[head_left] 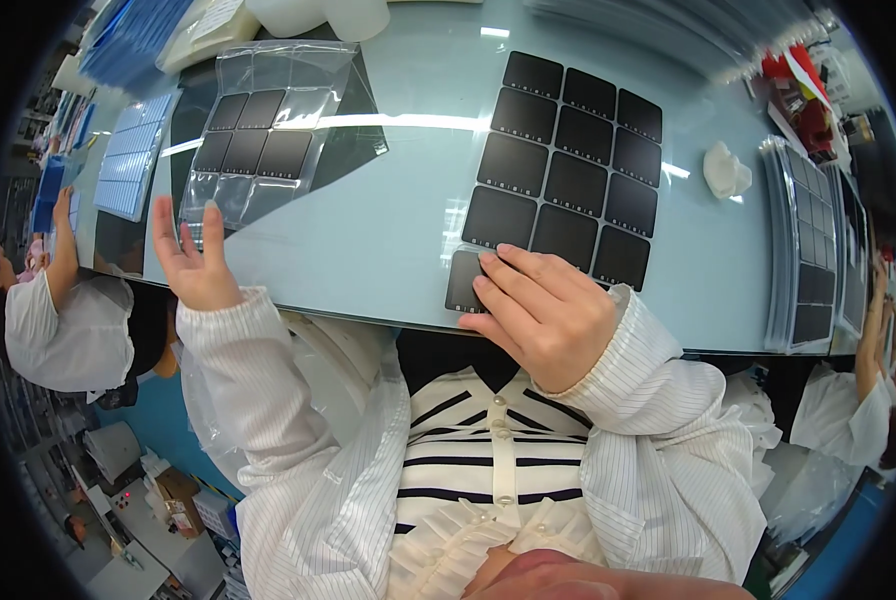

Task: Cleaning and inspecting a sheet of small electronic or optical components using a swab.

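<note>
My left hand (196, 262) is raised above the table's front edge with its fingers spread, holding nothing. Nearest to it is a clear plastic pocket sheet (318, 160) with several dark square cards (286, 155) in its pockets. Over at the front of the table, my right hand (558, 315) has its fingers on top of a dark square card (463, 282) and its thumb at the card's front edge. Part of that card is hidden under the fingers. Just beyond lies a block of similar dark cards (575, 183) in three columns, each with a row of small pale marks.
At the right stands a stack of filled pocket sheets (798, 240), with a crumpled white piece (726, 170) beside it. A light blue gridded sheet (136, 158) lies far left. Clear plastic sheets (688, 35) are piled at the back. Other people sit at both sides.
</note>
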The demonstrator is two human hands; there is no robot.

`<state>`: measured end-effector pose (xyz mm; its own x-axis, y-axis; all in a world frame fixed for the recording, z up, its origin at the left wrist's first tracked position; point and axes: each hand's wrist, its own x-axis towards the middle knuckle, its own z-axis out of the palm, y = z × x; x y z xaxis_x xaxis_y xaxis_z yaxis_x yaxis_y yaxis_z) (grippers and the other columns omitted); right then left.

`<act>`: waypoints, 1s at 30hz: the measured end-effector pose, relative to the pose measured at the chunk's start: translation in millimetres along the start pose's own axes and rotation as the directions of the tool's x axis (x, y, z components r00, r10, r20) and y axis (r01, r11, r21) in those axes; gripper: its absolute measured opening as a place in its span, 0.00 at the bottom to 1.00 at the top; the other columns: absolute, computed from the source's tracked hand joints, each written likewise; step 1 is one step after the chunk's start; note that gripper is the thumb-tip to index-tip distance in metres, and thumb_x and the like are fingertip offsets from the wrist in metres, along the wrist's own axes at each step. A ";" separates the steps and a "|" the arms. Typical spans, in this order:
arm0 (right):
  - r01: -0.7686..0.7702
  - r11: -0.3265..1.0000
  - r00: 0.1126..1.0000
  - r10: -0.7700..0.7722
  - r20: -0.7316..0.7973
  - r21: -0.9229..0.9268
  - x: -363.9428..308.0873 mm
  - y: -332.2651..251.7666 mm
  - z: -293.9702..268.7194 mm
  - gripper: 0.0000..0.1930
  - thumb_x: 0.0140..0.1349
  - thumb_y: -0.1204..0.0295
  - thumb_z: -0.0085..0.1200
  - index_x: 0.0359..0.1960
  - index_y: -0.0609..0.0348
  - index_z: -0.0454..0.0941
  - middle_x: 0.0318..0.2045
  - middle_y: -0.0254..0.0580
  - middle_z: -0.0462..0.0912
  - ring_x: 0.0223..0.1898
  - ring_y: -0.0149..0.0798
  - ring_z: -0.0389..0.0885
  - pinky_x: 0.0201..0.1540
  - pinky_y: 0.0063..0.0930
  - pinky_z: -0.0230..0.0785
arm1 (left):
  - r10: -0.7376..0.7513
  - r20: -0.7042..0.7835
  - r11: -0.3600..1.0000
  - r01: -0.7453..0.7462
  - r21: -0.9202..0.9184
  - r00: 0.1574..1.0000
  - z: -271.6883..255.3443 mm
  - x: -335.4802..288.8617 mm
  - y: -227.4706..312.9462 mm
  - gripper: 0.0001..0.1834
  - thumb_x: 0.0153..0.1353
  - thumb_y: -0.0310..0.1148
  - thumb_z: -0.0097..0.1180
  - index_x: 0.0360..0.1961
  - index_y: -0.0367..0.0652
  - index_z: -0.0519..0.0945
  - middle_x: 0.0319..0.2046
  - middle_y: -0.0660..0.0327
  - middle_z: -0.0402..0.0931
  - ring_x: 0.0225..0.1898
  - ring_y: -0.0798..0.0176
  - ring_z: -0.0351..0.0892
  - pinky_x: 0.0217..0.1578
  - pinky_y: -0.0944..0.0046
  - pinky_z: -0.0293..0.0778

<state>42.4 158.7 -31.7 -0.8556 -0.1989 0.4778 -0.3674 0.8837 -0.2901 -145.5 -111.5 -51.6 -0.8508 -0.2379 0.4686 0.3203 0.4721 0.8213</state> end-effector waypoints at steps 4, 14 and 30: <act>-0.023 0.999 1.000 0.023 0.000 -0.037 0.9 -2.0 0.0 0.16 0.47 0.65 0.66 0.32 0.66 0.81 0.35 0.49 0.83 0.40 0.44 0.82 0.39 0.30 0.76 | 0.021 0.198 0.964 0.033 -0.264 0.980 -1.1 -27.1 32.4 0.20 0.59 0.26 0.56 0.53 0.34 0.72 0.54 0.55 0.71 0.54 0.65 0.69 0.55 0.66 0.61; -0.028 0.998 1.000 0.029 0.007 -0.060 3.4 -1.0 -1.5 0.15 0.45 0.67 0.66 0.31 0.66 0.81 0.35 0.49 0.83 0.37 0.43 0.81 0.36 0.29 0.76 | 0.274 0.562 0.957 -0.161 -0.243 0.781 19.7 -67.1 72.1 0.08 0.57 0.23 0.54 0.38 0.35 0.80 0.43 0.54 0.77 0.44 0.60 0.74 0.43 0.67 0.69; -0.013 0.993 1.000 0.013 -0.005 -0.117 -8.1 -4.2 6.0 0.14 0.50 0.66 0.60 0.32 0.66 0.80 0.39 0.52 0.81 0.42 0.45 0.79 0.41 0.35 0.73 | 0.486 0.724 0.860 -0.414 -0.298 0.490 46.2 -78.7 83.0 0.19 0.48 0.19 0.55 0.45 0.36 0.78 0.48 0.55 0.76 0.51 0.48 0.71 0.49 0.56 0.68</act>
<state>48.7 154.0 -39.3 -0.8585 -0.1858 0.4780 -0.3113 0.9295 -0.1976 -71.3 -14.4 -35.3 -0.5622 0.7275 0.3932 0.7520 0.2520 0.6090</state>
